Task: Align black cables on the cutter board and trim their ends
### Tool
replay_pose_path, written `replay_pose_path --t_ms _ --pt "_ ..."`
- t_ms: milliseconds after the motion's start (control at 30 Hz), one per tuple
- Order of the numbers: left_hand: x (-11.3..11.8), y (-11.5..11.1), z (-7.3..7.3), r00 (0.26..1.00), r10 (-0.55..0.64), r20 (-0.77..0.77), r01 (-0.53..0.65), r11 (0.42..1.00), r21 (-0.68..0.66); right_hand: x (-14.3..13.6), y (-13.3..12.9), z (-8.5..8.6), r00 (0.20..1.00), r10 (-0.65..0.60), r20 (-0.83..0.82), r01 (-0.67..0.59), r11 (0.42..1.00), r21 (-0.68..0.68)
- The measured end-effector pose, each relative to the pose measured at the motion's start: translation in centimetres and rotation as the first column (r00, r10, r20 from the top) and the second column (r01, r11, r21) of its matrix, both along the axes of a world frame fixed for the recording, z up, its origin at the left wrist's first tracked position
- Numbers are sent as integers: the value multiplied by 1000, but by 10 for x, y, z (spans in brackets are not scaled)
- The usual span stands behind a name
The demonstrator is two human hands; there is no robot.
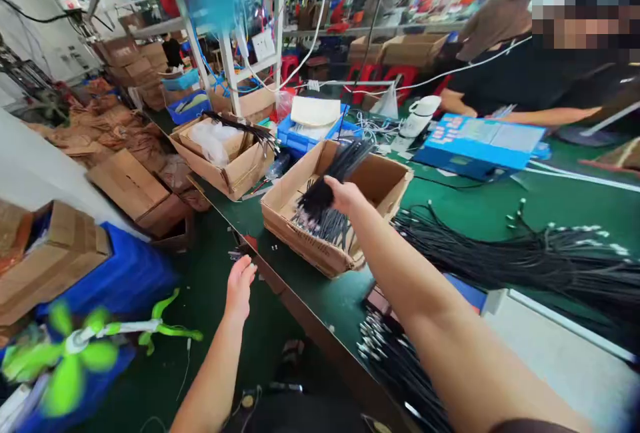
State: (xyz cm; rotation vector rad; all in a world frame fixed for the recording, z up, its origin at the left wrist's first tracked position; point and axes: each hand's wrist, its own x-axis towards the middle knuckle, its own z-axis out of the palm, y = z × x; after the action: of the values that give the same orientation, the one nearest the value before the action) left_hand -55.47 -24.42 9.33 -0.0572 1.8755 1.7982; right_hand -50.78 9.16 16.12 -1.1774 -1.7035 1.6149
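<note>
My right hand (345, 195) is closed round a bundle of black cables (320, 198) over an open cardboard box (305, 246) on the green table. More dark cables (325, 226) lie inside that box, under the bundle. Off the table's front edge, my left hand (241, 286) hangs in the air with its fingers loosely apart and nothing in it. Long black cables with white connectors (540, 249) are spread over the table to the right. Another cable bundle (395, 353) lies near the front edge, partly behind my right forearm.
A second cardboard box (235, 179) stands to the left, beside blue trays (300, 136). A blue box-shaped device (475, 143) and a white bottle (420, 116) stand farther back. Across the table sits a person (545, 86). A green fan (75, 343) is at lower left.
</note>
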Motion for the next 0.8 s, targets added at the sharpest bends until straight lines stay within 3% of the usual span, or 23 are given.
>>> replay_pose_path --t_ms 67,133,200,267,300,367,467,533,567,633,700,800 --pt "11 -5 -16 996 -41 79 42 999 -11 5 -15 -27 991 27 127 -38 996 83" --pt "21 5 -22 981 -167 94 168 986 -4 39 -36 -48 980 37 198 -76 978 194" --pt "30 28 -18 940 -331 79 330 944 19 101 -54 -60 973 48 226 -134 914 383" --pt "41 58 -11 864 -502 46 500 865 46 186 -66 -61 955 4 296 -182 798 575" --pt "49 75 -7 809 -588 23 586 809 51 234 -73 -57 937 -75 341 -166 763 625" --pt "74 108 -3 652 -758 -31 759 651 36 336 -91 -46 831 -333 445 -37 765 642" --pt "137 145 -6 317 -942 -108 946 322 -37 477 -143 -26 453 -636 625 193 754 627" --pt "189 157 -11 65 -984 -165 987 88 -134 548 -189 -20 230 -659 716 292 748 595" --pt "217 160 -15 -64 -976 -207 980 -22 -200 576 -213 -21 159 -640 752 329 752 571" --pt "270 163 -22 -303 -906 -296 913 -188 -362 619 -253 -31 104 -583 806 386 771 507" --pt "317 166 -30 -481 -811 -333 796 -245 -554 653 -277 -49 147 -535 832 404 800 443" --pt "366 174 -42 -582 -773 -251 579 -178 -796 692 -273 -86 293 -503 813 382 841 383"
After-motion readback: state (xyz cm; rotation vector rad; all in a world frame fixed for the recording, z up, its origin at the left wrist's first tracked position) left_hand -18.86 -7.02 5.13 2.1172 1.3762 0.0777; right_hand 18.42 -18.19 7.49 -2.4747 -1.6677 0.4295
